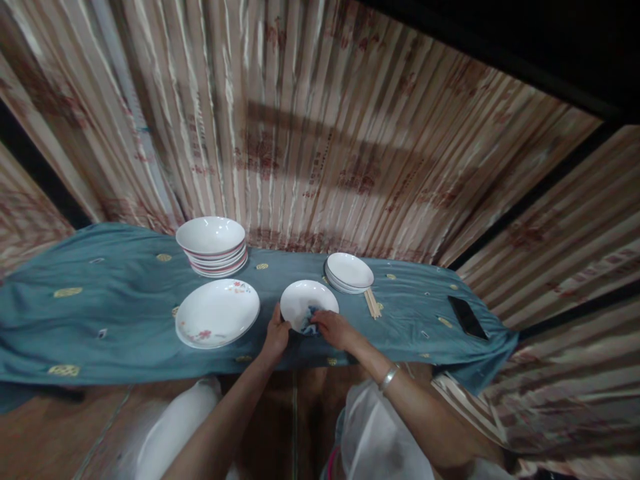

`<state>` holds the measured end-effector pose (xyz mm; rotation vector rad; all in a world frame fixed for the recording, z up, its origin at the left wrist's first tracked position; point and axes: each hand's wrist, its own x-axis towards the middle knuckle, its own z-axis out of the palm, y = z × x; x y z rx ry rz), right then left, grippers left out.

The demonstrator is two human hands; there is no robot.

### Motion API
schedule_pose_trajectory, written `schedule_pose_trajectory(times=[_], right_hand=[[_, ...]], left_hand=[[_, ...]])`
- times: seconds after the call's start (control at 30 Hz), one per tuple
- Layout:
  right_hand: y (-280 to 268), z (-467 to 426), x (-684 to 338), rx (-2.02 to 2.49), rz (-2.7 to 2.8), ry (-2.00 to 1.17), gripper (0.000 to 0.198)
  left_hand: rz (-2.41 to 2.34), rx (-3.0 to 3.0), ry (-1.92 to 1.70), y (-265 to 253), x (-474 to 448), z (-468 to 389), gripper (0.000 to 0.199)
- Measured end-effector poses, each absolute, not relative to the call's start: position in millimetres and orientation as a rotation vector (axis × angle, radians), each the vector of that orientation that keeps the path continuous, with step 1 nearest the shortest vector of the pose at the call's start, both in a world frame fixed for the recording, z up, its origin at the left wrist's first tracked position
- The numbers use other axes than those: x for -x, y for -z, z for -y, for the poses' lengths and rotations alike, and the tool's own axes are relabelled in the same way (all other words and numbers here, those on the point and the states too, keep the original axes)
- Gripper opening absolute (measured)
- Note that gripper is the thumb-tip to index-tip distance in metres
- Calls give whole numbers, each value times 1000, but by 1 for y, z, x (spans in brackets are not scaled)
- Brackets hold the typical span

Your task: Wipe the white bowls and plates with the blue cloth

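A small white plate [300, 297] is tilted near the front edge of the cloth-covered table. My left hand [276, 335] grips its left rim, thumb on top and the other fingers mostly hidden underneath. Inside the plate, a bunched blue cloth [310, 321] is pinched in my right hand [334, 328] and presses on the lower part of the surface. To the left lies a large oval plate [217, 313] with red flowers at its rim. Behind the right hand stands a stack of small white plates [350, 271].
A stack of white bowls [213, 240] with pink rims stands at the back left. Wooden chopsticks [373, 304] lie beside the small plates, and a black phone [467, 317] is farther right. A patterned curtain [300, 133] hangs behind the teal tablecloth [125, 307].
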<state>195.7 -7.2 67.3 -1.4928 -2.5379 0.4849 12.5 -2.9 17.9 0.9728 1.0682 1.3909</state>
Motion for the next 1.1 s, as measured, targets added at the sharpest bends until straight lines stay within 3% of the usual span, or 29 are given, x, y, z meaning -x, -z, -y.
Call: schedule_pose_trajectory(times=[0.37,0.63,0.8,1.1], right_hand=[[-60,-28,-175,1588,2598,-199,38],[-52,-37,-140,1474,2481,-326,39],[-48,-39,-132,1403,2457,-347,44],[-60,-51,-159,1529,2608,-54,49]], left_hand=[[-1031,-932,-1387,-1,-14,-2,67],[-1065,-852,-1367,4,-15,-6,71],[-1073,-858,-1381,4,-12,-5,69],[-1044,-934,-1392,-7,-13,0,63]])
